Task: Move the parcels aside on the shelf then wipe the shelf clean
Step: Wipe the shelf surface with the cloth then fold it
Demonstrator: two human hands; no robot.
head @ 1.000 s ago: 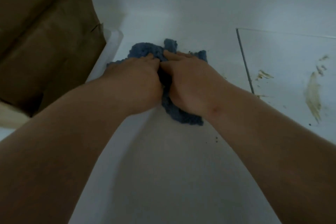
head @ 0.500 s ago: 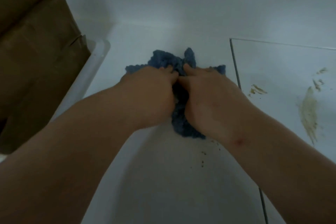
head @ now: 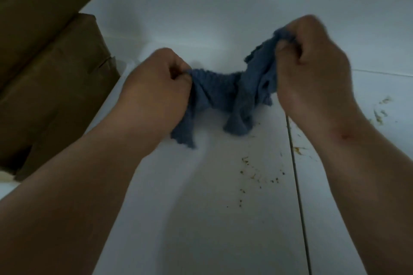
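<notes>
Above the white shelf (head: pixel 201 219), near the middle of the head view, a blue cloth (head: pixel 225 94) hangs stretched between two bare hands. At about nine o'clock from the cloth, the left hand (head: pixel 156 91) has its grip clamped on one bunched end, fingers curled round the fabric. At about two o'clock from the cloth, the right hand (head: pixel 312 67) sits higher, its grip likewise clamped on the other end, with fabric gathered between thumb and curled fingers. Two loose corners of the cloth droop toward the shelf at six o'clock; whether they touch the surface cannot be told. Brown crumbs (head: pixel 257 176) lie scattered on the shelf at five o'clock from the cloth, close to a thin dark seam (head: pixel 299 196) that runs down the surface. More yellowish smears (head: pixel 380 111) mark the shelf at three o'clock, beyond the right wrist. Two brown paper-wrapped parcels (head: pixel 51 87) stand stacked at the far nine o'clock edge, well apart from the cloth.
</notes>
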